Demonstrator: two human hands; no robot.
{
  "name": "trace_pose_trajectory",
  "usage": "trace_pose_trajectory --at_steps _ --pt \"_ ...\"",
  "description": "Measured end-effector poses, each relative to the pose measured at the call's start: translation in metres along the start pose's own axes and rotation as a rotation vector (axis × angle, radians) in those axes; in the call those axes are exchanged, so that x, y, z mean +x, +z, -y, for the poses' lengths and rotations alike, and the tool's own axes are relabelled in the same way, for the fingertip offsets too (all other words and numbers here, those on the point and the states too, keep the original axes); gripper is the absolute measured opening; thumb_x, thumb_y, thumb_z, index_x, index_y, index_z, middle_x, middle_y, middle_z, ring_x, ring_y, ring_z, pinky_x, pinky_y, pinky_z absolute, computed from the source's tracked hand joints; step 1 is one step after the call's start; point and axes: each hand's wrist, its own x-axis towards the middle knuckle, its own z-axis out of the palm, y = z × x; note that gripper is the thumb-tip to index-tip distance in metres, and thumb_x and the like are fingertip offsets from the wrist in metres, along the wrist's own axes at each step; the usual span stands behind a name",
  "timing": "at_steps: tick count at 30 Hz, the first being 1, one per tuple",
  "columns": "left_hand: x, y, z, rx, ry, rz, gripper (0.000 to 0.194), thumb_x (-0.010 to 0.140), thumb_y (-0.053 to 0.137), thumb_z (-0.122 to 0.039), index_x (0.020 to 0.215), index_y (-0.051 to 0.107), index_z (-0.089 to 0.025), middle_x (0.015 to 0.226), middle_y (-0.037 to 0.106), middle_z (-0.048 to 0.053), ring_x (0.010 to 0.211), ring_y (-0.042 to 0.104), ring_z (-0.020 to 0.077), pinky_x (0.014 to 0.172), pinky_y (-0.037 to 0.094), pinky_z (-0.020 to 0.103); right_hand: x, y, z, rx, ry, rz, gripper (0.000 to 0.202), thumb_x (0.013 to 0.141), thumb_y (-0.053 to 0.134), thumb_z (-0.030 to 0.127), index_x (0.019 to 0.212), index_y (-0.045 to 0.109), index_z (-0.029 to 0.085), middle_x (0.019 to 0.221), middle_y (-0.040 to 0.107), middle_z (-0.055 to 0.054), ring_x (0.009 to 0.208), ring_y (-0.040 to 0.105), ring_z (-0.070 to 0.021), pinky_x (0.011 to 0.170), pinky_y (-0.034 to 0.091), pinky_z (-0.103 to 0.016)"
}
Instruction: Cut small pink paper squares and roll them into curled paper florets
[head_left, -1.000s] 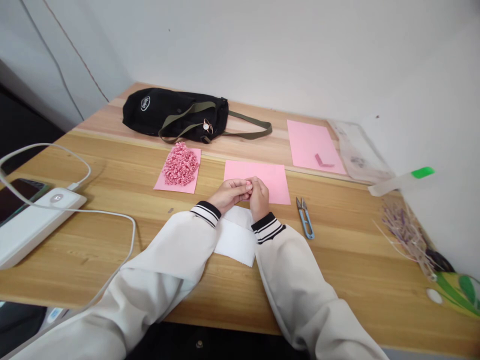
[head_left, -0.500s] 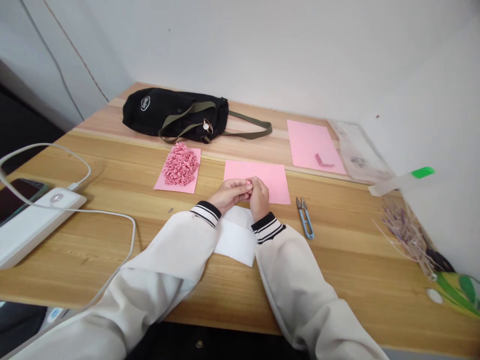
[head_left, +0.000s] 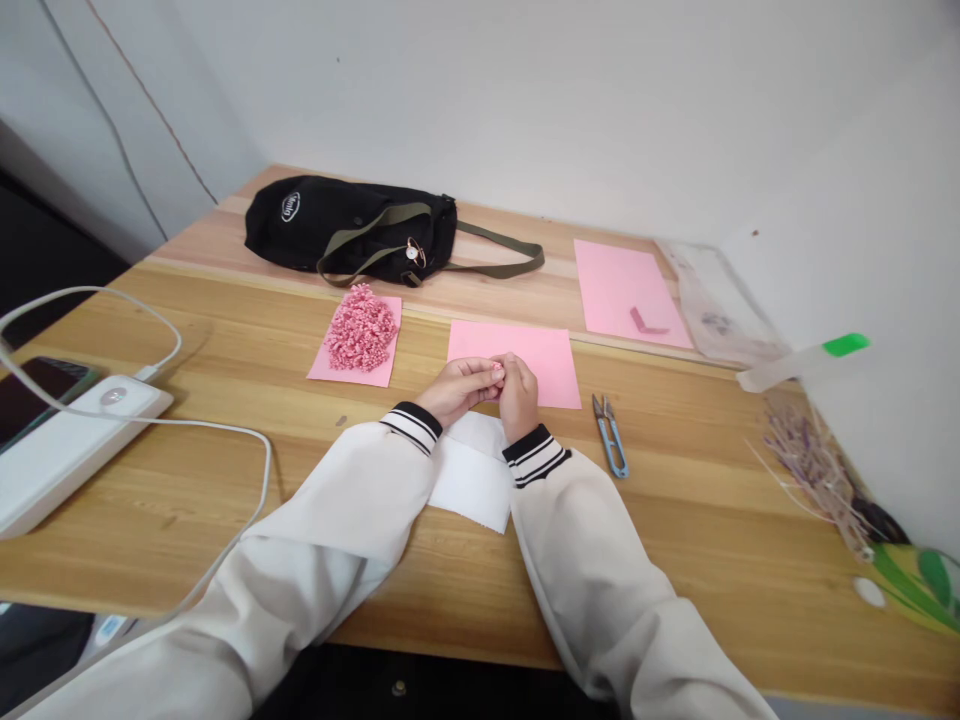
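My left hand (head_left: 461,386) and my right hand (head_left: 519,393) meet fingertip to fingertip over the table. Between them both pinch a small pink piece (head_left: 497,367), mostly covered by the fingers; its exact kind is hidden. Behind the hands lies a flat pink paper sheet (head_left: 551,365), and beneath the wrists a folded white sheet (head_left: 471,490). To the left, a heap of small pink flower-like sprigs (head_left: 361,332) rests on a pink paper (head_left: 322,368). Blue-handled thread snips (head_left: 611,438) lie to the right of my right hand.
A black bag (head_left: 352,225) with green straps lies at the back. Another pink sheet (head_left: 615,285) holds a small folded pink strip (head_left: 646,322). Dried stems (head_left: 806,450) are at right. On the left are a white power bank (head_left: 90,440), its cable (head_left: 255,432) and a phone (head_left: 37,395).
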Motion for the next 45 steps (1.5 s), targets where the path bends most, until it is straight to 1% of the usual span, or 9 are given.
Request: trace_pose_trajectory --at_steps 8,13,23,45 --pt "0.0003 -0.0011 0.0008 0.003 0.005 0.005 0.024 0.051 0.080 -0.022 0.065 0.065 -0.010 0.058 0.062 -0.001 0.053 0.054 0.0041 0.056 0.042 0.018 0.0006 0.0001 -0.0005 -0.005 0.001 -0.004 0.034 0.081 0.037 0.043 0.065 0.054 0.019 0.060 0.054 0.000 0.063 0.052 -0.0134 0.057 0.044 -0.025" --pt "0.0002 -0.0005 0.0003 -0.002 -0.003 -0.001 0.025 0.049 0.081 -0.023 0.065 0.065 -0.010 0.058 0.063 -0.002 0.053 0.055 0.0042 0.056 0.042 0.017 0.0004 0.0000 -0.0002 0.001 0.001 -0.001 0.033 0.081 0.037 0.042 0.065 0.054 0.018 0.059 0.054 0.001 0.062 0.052 -0.0134 0.058 0.044 -0.025" --pt "0.0002 -0.0007 0.0007 0.008 0.001 0.001 0.025 0.050 0.081 -0.023 0.064 0.065 -0.010 0.058 0.062 -0.002 0.053 0.054 0.0040 0.056 0.042 0.018 -0.0003 0.0010 0.0018 0.010 0.006 -0.008 0.034 0.081 0.038 0.045 0.064 0.053 0.019 0.055 0.053 0.001 0.061 0.053 -0.0141 0.056 0.044 -0.026" --pt "0.0001 -0.0005 0.0003 0.010 -0.002 0.005 0.026 0.049 0.081 -0.023 0.063 0.065 -0.010 0.057 0.062 -0.002 0.052 0.054 0.0040 0.056 0.042 0.017 0.0000 0.0006 0.0011 0.006 -0.007 -0.002 0.034 0.082 0.037 0.043 0.064 0.053 0.019 0.053 0.051 0.002 0.059 0.052 -0.0136 0.056 0.043 -0.025"
